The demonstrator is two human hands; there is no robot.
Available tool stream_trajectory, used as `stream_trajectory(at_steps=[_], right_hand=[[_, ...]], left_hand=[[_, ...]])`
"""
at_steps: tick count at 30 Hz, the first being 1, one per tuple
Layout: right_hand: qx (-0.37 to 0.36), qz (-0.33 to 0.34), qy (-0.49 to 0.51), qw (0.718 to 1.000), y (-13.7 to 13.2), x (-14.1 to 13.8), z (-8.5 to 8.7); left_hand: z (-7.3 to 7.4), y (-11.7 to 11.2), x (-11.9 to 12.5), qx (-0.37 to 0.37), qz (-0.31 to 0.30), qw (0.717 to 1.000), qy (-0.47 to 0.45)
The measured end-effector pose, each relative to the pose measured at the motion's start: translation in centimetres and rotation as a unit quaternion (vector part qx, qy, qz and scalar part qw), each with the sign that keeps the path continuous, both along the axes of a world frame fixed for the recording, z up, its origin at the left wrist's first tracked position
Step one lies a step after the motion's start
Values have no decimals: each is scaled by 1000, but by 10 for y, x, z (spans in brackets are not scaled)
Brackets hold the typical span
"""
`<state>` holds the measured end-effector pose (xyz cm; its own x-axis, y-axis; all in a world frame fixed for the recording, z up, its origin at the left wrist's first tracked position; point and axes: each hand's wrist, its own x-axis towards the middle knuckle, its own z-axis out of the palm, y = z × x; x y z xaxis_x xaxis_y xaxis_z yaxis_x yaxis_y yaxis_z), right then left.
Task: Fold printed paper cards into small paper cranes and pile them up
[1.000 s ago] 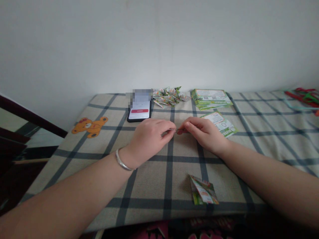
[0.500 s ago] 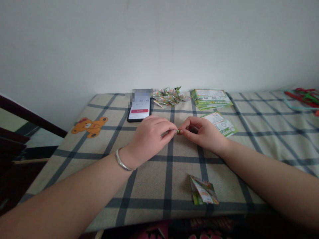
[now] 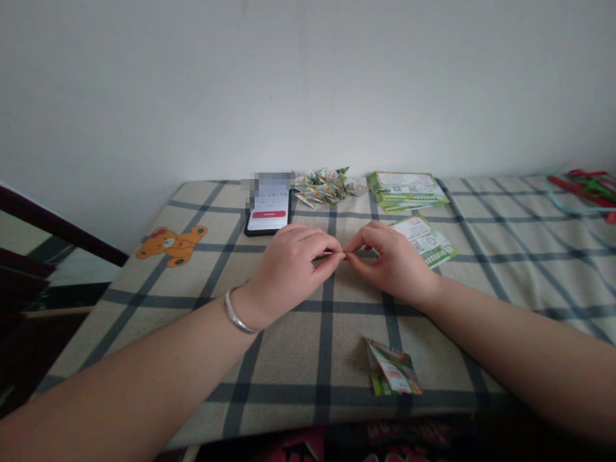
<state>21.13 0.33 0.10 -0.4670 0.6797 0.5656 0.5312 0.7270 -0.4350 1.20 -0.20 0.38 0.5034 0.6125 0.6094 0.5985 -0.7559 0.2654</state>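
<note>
My left hand (image 3: 296,260), with a silver bangle at the wrist, pinches thumb and forefinger together over the middle of the table. Its fingertips meet those of my right hand (image 3: 392,262), also closed in a pinch. Between them is a small folded paper (image 3: 328,256), mostly hidden by the fingers. Partly behind my right hand lies a flat green and white printed leaflet (image 3: 426,242). Closer to the front edge, a folded leaflet (image 3: 395,371) rests on the cloth with its flaps partly raised.
A checked cloth (image 3: 283,366) covers the table. Along the wall are a phone (image 3: 268,217), a pile of folded printed papers (image 3: 327,189) and a stack of leaflets (image 3: 409,191). Red and green items (image 3: 590,187) lie far right. A bear picture (image 3: 173,246) is at left.
My right hand has shifted slightly left, and the fingertips of both hands now meet. The green bit of paper that showed between them is covered.
</note>
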Motion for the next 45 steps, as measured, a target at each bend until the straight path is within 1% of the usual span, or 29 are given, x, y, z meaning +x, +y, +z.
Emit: stream_trajectory(at_steps=[2, 5, 15, 20, 28, 34, 38, 41, 45], right_hand=[[7, -3, -8, 1000, -1, -1, 0], [-1, -11, -5, 1000, -2, -2, 0], [-83, -7, 4, 997, -4, -3, 1], [-120, -14, 18, 993, -1, -1, -1], [-161, -14, 33, 986, -1, 0, 0], [-170, -6, 38, 985, -2, 0, 1], [-183, -1, 52, 982, -2, 1, 2], [-197, -1, 68, 978, -2, 2, 2], [-194, 1, 109, 975, 0, 4, -2]], left_hand=[[1, -1, 1, 0, 2, 1000, -1], [1, -1, 2, 6, 3, 1000, 5], [2, -3, 3, 45, 8, 999, 18], [2, -4, 2, 23, 21, 999, 10], [0, -3, 2, 1, 20, 1000, -14], [0, -4, 2, -22, 27, 999, -28], [1, -4, 1, -40, 16, 998, -41], [2, -2, 0, -68, 4, 996, -58], [1, 1, -1, -99, -5, 991, -95]])
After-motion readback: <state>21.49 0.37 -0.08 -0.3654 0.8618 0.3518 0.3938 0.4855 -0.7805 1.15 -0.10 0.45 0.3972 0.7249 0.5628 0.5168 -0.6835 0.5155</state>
